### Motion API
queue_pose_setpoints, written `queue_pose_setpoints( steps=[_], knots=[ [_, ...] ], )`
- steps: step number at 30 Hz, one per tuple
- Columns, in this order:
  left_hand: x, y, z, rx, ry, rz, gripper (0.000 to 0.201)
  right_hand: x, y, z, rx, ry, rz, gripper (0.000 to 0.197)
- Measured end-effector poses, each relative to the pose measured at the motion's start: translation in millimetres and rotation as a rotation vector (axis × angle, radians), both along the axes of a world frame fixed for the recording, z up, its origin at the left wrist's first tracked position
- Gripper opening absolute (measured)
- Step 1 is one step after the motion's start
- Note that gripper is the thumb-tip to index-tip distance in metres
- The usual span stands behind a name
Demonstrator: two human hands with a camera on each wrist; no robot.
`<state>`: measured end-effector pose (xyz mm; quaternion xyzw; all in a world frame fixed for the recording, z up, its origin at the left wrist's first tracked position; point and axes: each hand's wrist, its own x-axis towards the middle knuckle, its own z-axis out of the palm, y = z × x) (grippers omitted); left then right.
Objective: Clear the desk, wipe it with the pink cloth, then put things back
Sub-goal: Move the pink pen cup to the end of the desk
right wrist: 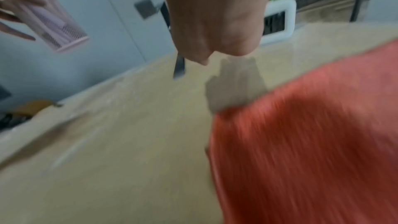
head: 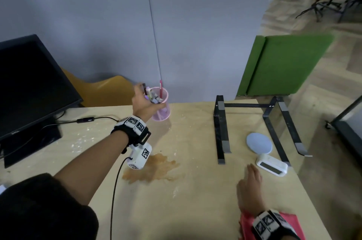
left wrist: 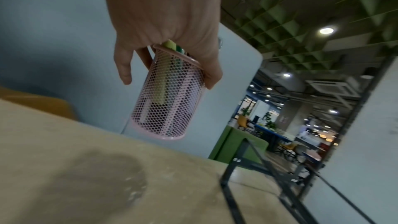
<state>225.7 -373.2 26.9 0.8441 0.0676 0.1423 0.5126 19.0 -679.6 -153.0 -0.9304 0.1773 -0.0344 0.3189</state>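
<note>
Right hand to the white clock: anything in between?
Nothing visible. The right hand hovers open above bare desk, fingers pointing at the white clock just ahead. The round blue disc and the black laptop stand lie beyond or beside the clock, off that line.

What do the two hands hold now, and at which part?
The left hand grips the pink mesh pen cup at its rim, lifted off the desk. The right hand holds nothing.
</note>
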Motion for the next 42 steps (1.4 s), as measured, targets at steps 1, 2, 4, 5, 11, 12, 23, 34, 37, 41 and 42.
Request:
queue_pose_setpoints(
  steps=[1, 2, 4, 5, 11, 12, 23, 34, 37, 41, 42],
  knots=[
    [0.2, -14.1, 8.1, 0.001, -0.005, -0.031, 0.094, 8.9, -5.9, 18.0, 0.046, -0.042, -0.088, 0.055],
    [0.2, -28.2, 15.5, -0.001, -0.013, -0.065, 0.094, 19.4, -11.0, 37.4, 0.088, -0.079, -0.14, 0.055],
    [-1.4, -58.0, 28.9, 0.001, -0.037, -0.137, 0.095, 44.3, -19.1, 76.3, 0.128, -0.188, -0.123, 0.062],
    [-3.4, -72.1, 34.6, 0.001, -0.045, -0.178, 0.096, 57.8, -20.6, 93.8, 0.132, -0.242, -0.076, 0.067],
    [-25.6, -155.1, 63.5, 0.0, -0.068, -0.413, 0.101, 114.9, -11.8, 180.6, 0.192, -0.375, 0.202, 0.103],
    [-29.8, -166.0, 66.4, -0.002, -0.068, -0.446, 0.101, 119.6, -9.2, 189.8, 0.248, -0.395, 0.225, 0.103],
    [-54.4, -199.0, 56.9, 0.04, -0.005, -0.615, 0.116, 138.5, -32.2, 180.1, 0.34, -0.595, 0.029, 0.065],
    [-140.8, -125.9, -125.4, 0.572, 0.578, -0.756, 0.155, 175.1, -68.0, 114.6, 0.417, -0.416, -0.096, 0.083],
    [-139.9, -125.9, -155.0, 0.753, 0.624, -0.797, 0.158, 184.1, -66.0, 97.1, 0.469, -0.357, -0.122, 0.077],
    [-127.9, -131.6, -166.4, 0.884, 0.623, -0.795, 0.149, 193.8, -62.6, 69.6, 0.494, -0.289, -0.115, 0.075],
    [-124.4, -132.5, -167.5, 0.902, 0.631, -0.803, 0.152, 197.0, -61.8, 62.0, 0.503, -0.286, -0.117, 0.075]
  ],
)
